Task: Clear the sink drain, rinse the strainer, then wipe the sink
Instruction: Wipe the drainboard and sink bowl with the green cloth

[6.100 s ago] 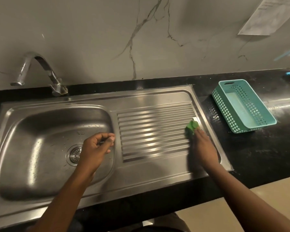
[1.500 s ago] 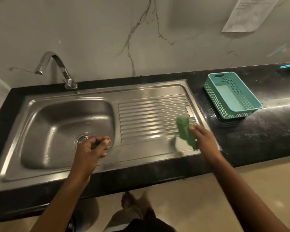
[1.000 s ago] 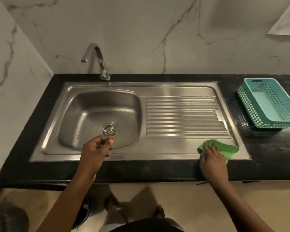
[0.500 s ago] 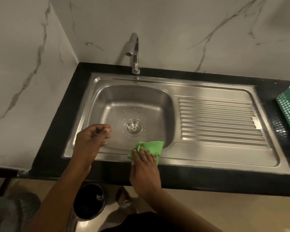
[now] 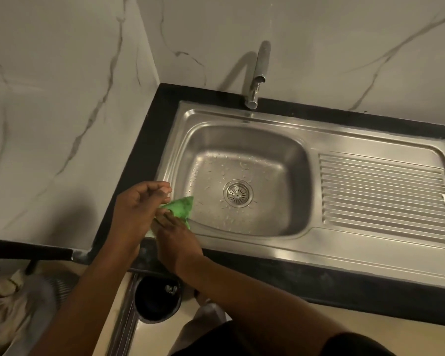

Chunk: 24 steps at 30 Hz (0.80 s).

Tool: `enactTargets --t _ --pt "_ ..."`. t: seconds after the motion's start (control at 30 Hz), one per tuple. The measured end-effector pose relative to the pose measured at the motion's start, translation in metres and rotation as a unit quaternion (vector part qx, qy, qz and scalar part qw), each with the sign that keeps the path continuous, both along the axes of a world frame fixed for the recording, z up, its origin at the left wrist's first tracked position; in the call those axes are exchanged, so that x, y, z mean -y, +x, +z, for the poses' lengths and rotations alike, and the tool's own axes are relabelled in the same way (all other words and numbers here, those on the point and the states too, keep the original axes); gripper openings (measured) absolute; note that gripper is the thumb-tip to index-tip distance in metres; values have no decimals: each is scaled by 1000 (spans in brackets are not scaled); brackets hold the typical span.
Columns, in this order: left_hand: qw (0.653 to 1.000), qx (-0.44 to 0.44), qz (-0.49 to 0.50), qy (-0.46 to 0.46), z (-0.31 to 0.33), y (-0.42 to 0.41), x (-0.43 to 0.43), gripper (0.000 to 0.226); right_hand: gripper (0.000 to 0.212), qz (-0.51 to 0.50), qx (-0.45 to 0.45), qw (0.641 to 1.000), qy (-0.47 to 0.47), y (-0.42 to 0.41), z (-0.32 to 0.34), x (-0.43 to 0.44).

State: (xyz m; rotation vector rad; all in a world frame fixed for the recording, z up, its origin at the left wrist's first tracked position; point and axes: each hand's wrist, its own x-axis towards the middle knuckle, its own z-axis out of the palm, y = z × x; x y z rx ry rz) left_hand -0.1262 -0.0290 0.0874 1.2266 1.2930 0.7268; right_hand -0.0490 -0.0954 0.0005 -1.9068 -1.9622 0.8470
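The left hand [image 5: 139, 209] was held with fingers curled and thumb set against the fingertips, nothing seen in its grasp. The right hand [image 5: 176, 240] was laid palm down, fingers pressed flat on a cloth [image 5: 183, 205]. Both bare forearms were extended forward, the hands touching.

The left hand [image 5: 136, 209] and right hand [image 5: 177, 242] hide most of the crumpled green cloth [image 5: 183, 206]; the ribbed drainboard [image 5: 383, 191] of the stainless steel sink [image 5: 319, 249] is cut by the right edge.
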Motion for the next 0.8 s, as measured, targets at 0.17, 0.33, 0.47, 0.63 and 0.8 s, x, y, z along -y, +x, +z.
enactTargets --t 0.17,0.33,0.47,0.63,0.8 --pt "1000 0 10 -9 -7 4 -4 15 56 108 -6 994 32 44 -3 17" --pt "1000 10 24 -15 -8 9 -7 16 59 126 -8 992 20 79 -5 38" --pt "999 6 42 -20 -8 14 -12 16 61 157 -7 987 42 76 -15 27" --pt "995 3 94 -32 -11 8 -16 15 62 167 25 984 57 49 -40 -19" --pt "993 -5 114 -29 -14 -6 -21 15 71 129 28 990 58 44 -56 -60"
